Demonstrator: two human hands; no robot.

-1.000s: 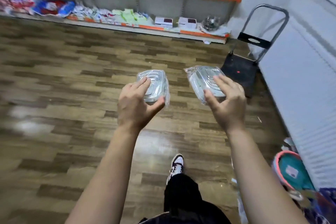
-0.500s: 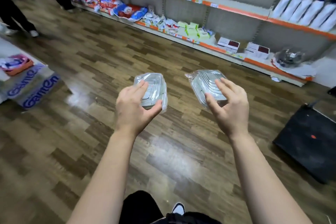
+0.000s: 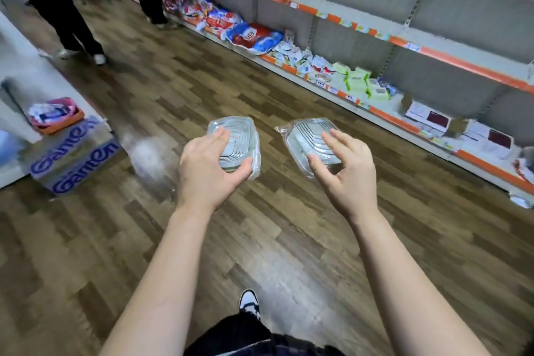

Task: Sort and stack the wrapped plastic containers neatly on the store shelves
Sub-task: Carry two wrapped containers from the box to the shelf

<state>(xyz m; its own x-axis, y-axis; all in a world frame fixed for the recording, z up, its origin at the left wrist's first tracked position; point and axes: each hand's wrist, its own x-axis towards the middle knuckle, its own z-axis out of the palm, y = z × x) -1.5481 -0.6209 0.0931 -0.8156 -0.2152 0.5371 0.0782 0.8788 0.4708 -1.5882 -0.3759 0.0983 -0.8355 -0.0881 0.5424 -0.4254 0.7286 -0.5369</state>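
Observation:
My left hand grips a clear plastic container wrapped in film, thumb under its near edge and fingers over the top. My right hand holds a second wrapped clear container the same way, tilted toward me. Both are held out at chest height over the wooden floor. The store shelves run along the right, from far left to near right, with an orange-edged bottom shelf.
The bottom shelf carries snack bags, green-and-white packs and flat boxes. A printed cardboard box with an orange tray on it stands at left. Two people's legs stand at the far left.
The view has swung left: the black hand cart has left the frame and the cardboard box and people's legs have come in. Both hands still hold their containers in the same way.

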